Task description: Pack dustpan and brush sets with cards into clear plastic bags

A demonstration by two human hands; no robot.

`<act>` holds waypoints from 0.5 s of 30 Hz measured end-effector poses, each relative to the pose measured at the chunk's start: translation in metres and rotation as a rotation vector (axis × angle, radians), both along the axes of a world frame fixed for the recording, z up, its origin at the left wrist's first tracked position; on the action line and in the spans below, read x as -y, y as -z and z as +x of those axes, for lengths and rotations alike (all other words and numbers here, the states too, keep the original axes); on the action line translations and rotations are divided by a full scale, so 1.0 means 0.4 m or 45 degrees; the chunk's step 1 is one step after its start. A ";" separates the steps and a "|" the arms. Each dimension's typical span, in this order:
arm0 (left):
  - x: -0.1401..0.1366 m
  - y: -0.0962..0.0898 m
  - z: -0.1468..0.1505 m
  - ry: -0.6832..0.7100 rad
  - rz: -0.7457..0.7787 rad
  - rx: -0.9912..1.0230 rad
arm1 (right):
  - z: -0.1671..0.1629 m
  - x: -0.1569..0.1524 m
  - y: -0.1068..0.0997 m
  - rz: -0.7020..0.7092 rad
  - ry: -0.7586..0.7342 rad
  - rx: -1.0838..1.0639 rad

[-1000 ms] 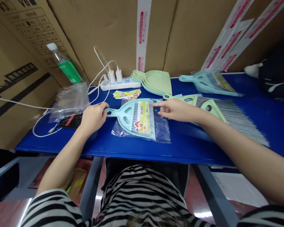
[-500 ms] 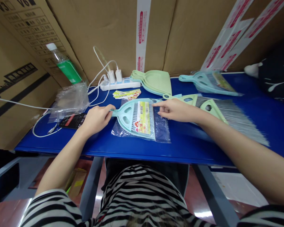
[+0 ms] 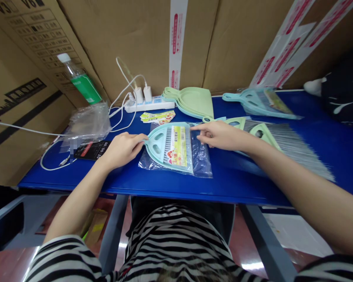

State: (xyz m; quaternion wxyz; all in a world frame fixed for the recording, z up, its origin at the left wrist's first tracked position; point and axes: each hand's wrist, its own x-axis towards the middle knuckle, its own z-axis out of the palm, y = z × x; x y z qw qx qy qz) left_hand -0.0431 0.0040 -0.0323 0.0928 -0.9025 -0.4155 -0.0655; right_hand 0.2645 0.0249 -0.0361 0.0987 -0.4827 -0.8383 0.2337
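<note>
In front of the power strip (image 3: 157, 104), the left hand's (image 3: 126, 149) grip is closed on a seemingly half-bagged dustpan set (image 3: 168, 149), the right hand's (image 3: 216, 134) unclear; right of the strip, one bagged set (image 3: 254, 101) looks done, dustpans (image 3: 196, 101) and brushes (image 3: 292, 145) loose.

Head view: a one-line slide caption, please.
Left hand at the handle of a light-blue dustpan-and-brush set, right hand pointing at its wide edge, on a blue table.

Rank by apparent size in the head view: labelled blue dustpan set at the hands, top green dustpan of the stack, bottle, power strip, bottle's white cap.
1. Labelled blue dustpan set
2. Top green dustpan
3. Bottle and power strip: too close to rank; bottle's lower end unclear
4. White cap
</note>
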 end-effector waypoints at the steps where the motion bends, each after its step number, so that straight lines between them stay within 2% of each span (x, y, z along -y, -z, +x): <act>1: 0.000 0.002 -0.001 0.042 -0.002 0.004 | 0.001 0.000 0.000 -0.007 0.007 -0.007; 9: -0.001 0.005 -0.002 0.364 -0.137 0.160 | -0.001 -0.001 -0.001 0.003 0.088 0.071; 15: 0.003 -0.004 0.000 0.504 -0.231 0.299 | 0.000 -0.001 0.003 0.050 0.072 0.108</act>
